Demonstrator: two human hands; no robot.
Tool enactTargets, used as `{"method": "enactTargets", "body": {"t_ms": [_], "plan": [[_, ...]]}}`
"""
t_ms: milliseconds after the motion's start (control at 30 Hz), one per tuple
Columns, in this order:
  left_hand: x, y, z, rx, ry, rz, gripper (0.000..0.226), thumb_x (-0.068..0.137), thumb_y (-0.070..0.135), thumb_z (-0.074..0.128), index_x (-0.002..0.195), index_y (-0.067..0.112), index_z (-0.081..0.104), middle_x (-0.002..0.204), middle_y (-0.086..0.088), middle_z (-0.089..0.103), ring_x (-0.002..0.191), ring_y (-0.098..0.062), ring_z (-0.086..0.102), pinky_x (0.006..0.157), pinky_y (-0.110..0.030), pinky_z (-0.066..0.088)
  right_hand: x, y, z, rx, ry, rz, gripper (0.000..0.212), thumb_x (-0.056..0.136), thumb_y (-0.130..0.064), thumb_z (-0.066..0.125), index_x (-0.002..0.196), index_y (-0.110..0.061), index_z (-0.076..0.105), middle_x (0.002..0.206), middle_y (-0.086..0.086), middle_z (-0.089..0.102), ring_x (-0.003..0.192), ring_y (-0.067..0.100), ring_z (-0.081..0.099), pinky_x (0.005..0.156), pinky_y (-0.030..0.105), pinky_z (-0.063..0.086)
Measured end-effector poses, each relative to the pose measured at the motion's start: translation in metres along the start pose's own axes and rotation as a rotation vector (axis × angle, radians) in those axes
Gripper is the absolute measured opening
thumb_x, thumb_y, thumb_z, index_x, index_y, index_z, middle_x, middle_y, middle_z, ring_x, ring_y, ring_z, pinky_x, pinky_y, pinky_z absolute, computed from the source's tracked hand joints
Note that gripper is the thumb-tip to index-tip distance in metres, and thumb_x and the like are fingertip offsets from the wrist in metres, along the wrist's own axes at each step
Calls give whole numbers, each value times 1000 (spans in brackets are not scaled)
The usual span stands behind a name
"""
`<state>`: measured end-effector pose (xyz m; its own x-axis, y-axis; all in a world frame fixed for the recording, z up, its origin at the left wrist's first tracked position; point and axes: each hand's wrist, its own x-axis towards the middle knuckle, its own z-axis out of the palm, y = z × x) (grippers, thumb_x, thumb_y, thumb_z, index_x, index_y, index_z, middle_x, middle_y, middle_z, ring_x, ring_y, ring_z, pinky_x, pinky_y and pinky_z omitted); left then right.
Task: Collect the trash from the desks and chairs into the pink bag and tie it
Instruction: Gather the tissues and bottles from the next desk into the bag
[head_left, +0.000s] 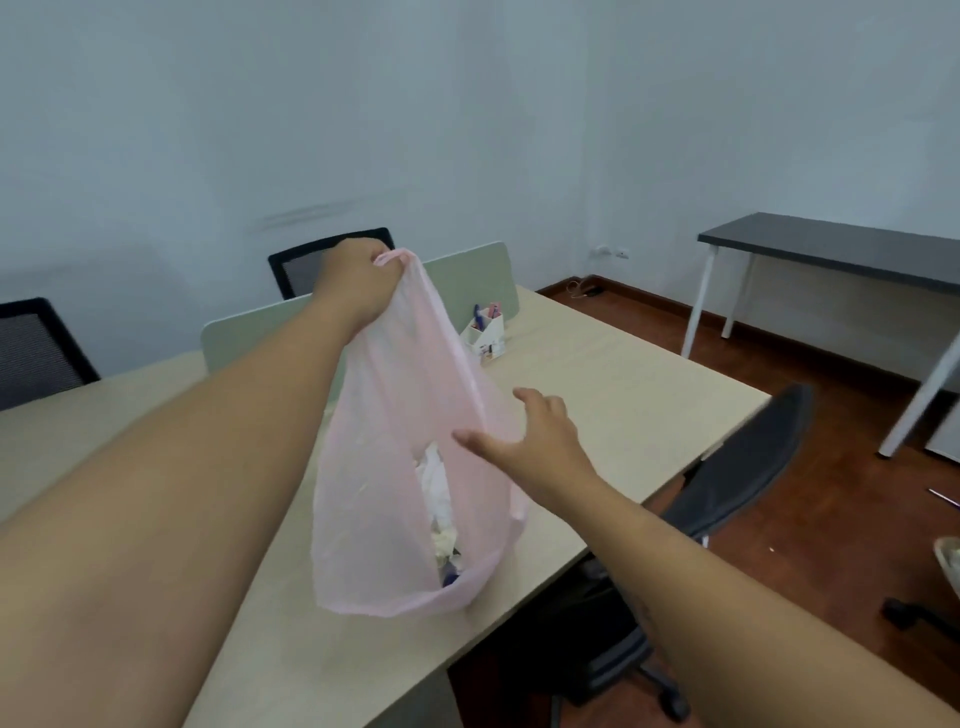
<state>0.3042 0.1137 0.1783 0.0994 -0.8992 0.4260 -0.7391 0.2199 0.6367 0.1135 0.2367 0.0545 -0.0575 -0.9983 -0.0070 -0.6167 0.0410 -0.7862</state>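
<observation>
A thin pink plastic bag (384, 509) hangs over the beige desk (623, 395), its bottom resting on the desktop. My left hand (358, 283) grips the bag's handle at the top and holds it up. Crumpled white paper and other trash (441, 519) show through the bag's lower half. My right hand (524, 441) is open, fingers spread, against the bag's right side at mid height. It holds nothing.
A white pen holder (487, 332) stands on the desk by the green divider panel (467, 280). Black mesh chairs sit behind the desk (311, 260) and at far left (36, 348). A dark office chair (727, 499) is at the desk's right edge. A dark table (831, 249) stands at right.
</observation>
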Motion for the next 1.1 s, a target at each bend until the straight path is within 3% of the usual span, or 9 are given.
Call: {"method": "enactTargets", "body": {"t_ms": [100,133,267,400,500,633,800,933,1100], "plan": [[-1,-11,-22,81,4,10,33,96,32,54,88,2,66,81,-6,59,76,-24,50,63,-30,37,30,-18,14,-304,60,-82,22,96,-28,49,109,-13,57,114,11,50,109,34,57,79,34,47],[0,-17,-30,108,6,10,33,97,32,54,82,4,64,78,-4,57,74,-23,49,59,-29,35,39,-19,11,-356,95,-90,17,98,-21,43,100,-13,58,111,14,55,106,35,59,74,32,43],[-4,-64,-91,280,77,-79,39,96,39,58,64,17,49,67,-1,49,70,-23,44,55,-32,28,91,-36,8,-387,62,-138,24,100,-20,42,114,-11,59,122,19,61,110,37,60,84,36,46],[-26,-109,-154,406,151,-230,49,97,45,53,59,18,37,62,0,42,70,-28,46,58,-35,27,130,-85,42,-404,-8,-321,22,100,-18,43,109,-7,59,118,25,62,108,40,60,86,39,47],[-58,-130,-198,557,227,-386,50,95,56,48,65,17,45,74,0,52,80,-28,55,64,-35,37,146,-129,75,-408,-26,-488,25,101,-20,44,108,-5,62,116,28,62,106,43,60,85,42,48],[-128,-159,-270,703,290,-639,48,93,62,50,83,15,59,89,-3,57,84,-26,53,71,-35,43,138,-203,137,-319,-136,-735,28,101,-22,45,103,-4,66,111,29,64,102,45,60,84,45,48],[-199,-200,-338,737,295,-746,47,86,55,66,86,8,62,84,-7,59,78,-26,52,59,-32,33,111,-266,206,-286,-172,-926,27,102,-24,45,93,-9,66,105,26,65,96,44,60,71,40,40],[-241,-246,-387,808,315,-791,46,86,56,65,94,11,63,87,-3,58,79,-23,51,53,-29,30,85,-314,271,-280,-205,-966,25,102,-22,43,90,-12,63,101,26,64,92,44,59,71,40,41],[-252,-339,-442,844,233,-781,32,96,44,56,91,13,60,95,-10,62,89,-29,57,66,-32,39,71,-379,366,-275,-182,-875,23,97,-26,40,89,-18,59,98,25,63,91,46,59,79,47,49]]}}
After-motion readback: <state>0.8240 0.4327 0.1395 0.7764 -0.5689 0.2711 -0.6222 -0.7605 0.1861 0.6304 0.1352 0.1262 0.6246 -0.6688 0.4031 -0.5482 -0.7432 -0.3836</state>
